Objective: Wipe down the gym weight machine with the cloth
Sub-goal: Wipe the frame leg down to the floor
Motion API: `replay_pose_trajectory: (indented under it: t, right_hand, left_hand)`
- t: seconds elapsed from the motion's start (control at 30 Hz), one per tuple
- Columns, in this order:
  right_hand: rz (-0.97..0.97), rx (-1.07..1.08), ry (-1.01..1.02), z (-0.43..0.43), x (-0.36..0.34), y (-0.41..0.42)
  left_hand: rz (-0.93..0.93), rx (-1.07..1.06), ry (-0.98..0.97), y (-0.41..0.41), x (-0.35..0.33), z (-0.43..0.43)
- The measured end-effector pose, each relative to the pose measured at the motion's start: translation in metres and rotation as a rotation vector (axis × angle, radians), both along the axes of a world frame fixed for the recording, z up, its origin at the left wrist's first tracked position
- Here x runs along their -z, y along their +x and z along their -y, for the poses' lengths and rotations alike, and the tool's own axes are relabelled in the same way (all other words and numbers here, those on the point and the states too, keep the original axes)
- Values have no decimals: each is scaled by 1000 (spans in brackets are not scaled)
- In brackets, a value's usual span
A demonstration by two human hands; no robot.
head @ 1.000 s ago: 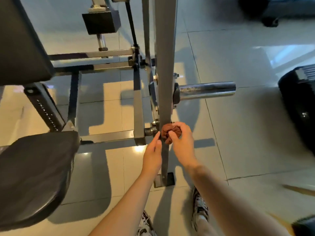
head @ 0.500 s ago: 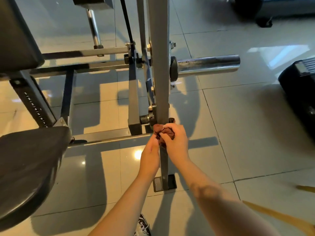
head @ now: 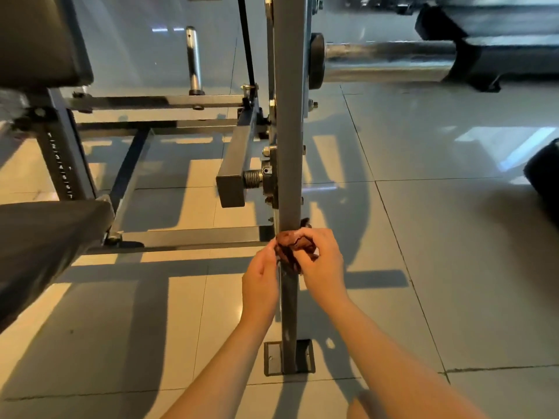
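Observation:
A grey upright post (head: 289,140) of the weight machine runs down the middle of the view to a floor plate (head: 272,358). A bunched brown cloth (head: 289,246) is wrapped around the post below its bolted bracket. My right hand (head: 323,267) grips the cloth from the right side of the post. My left hand (head: 260,282) pinches the cloth's left edge with its fingertips, on the post's left side.
A chrome weight peg (head: 384,63) sticks out to the right of the post, high up. The black seat pad (head: 39,246) and back pad (head: 36,37) are at the left, with frame bars (head: 157,101) between. Other dark equipment (head: 544,176) stands at the right on the tiled floor.
Both hands and the cloth have slid down the post, away from the bolted bracket and spring. The camera has tilted, so the weight peg now sits higher in view.

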State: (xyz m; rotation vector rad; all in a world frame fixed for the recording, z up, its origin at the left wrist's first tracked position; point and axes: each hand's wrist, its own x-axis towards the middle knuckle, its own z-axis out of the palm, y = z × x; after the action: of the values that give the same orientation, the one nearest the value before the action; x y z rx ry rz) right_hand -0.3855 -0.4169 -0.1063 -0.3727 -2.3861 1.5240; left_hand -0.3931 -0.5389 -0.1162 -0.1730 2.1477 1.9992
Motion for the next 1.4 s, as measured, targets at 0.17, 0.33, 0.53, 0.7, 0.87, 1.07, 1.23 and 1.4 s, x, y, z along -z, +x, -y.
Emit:
replay_pose_trajectory:
  t: [0.17,0.33,0.53,0.7,0.87,1.07,1.23,1.4]
  right_hand:
    - [3,-61,2,-5,41,26]
    - [-257,-58,85,-9,13,-3]
    - [-226,-71,212,2,45,0]
    - [36,-184,130,0,90,45]
    - [-77,-117,170,0,54,28]
    - [-138,-123,270,-2,64,16]
    - [85,-231,220,1,106,51]
    - [-59,-112,162,1,63,34]
  left_hand:
    - [-117,-36,31,13,29,-2]
    - [-150,-73,92,21,47,-5]
    - [-85,-79,92,33,59,1]
    - [-20,-38,4,55,80,3]
    - [6,-37,-5,58,86,7]
    - [-77,-63,10,48,85,4]
    - [-65,-21,-29,58,100,6]
    - [-38,-23,-29,56,98,4]
